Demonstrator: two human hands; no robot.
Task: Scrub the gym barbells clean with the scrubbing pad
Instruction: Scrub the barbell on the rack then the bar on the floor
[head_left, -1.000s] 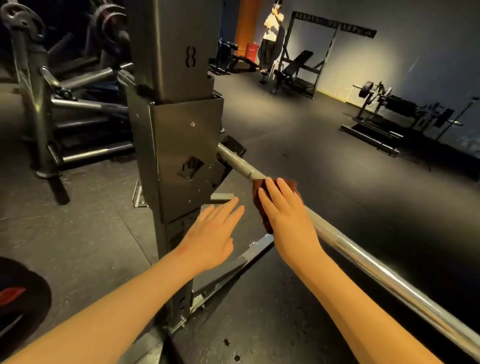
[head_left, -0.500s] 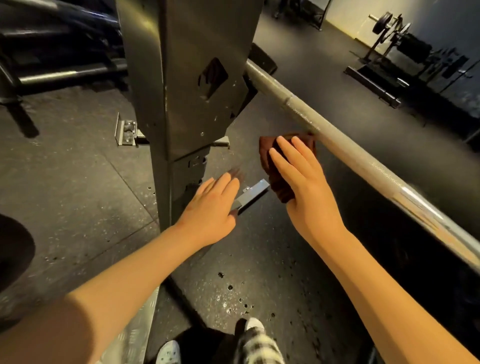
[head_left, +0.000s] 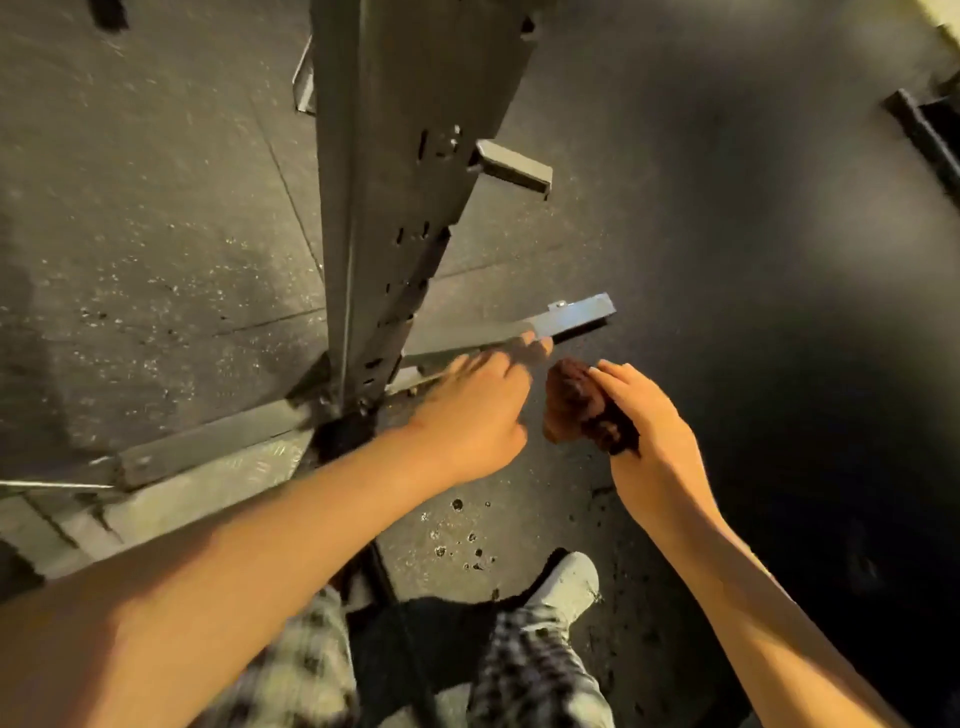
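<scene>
Head view, looking straight down. Right hand (head_left: 655, 434) grips the scrubbing pad (head_left: 574, 408): fingers (head_left: 621, 373) curl over the top, and the brown pad is bunched up in the air above the floor (head_left: 156, 218). Left hand (head_left: 475, 415) is just beside the pad, not touching it. Its fingers (head_left: 511, 358) are extended and motion-blurred and hold nothing; can't tell spread or together. Rack upright (head_left: 395, 182) stands to the left, its foot bar (head_left: 571, 317) just past the left fingertips. Pale shoe (head_left: 569, 582) below the hands.
</scene>
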